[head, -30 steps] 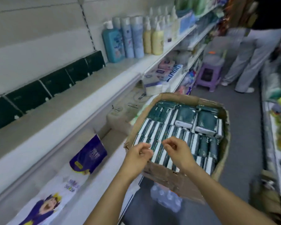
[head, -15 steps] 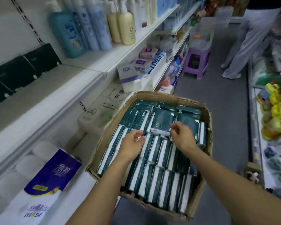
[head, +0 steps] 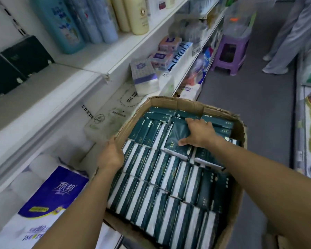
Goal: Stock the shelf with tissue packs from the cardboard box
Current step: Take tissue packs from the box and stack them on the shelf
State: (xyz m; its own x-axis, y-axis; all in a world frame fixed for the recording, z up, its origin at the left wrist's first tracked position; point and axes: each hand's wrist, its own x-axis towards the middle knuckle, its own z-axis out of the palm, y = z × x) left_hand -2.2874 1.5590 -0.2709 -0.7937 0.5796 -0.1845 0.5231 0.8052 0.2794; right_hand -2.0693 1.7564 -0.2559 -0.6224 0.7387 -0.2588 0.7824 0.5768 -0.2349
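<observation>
Nearest me the tissue packs [head: 160,186] stand on edge in tight rows, filling the cardboard box [head: 178,103], and my left hand [head: 110,155] has left those rows to curl round the box's left wall and steady it. Further in, my right hand [head: 197,133] has reached deeper and lies spread wide over a flat pack [head: 176,141] on top, thumb toward me, fingers at its far edge, not yet closed round it. Beyond, the shelf [head: 43,97] holds only a few dark packs [head: 16,60] at its back, so I judge the stocking barely begun.
</observation>
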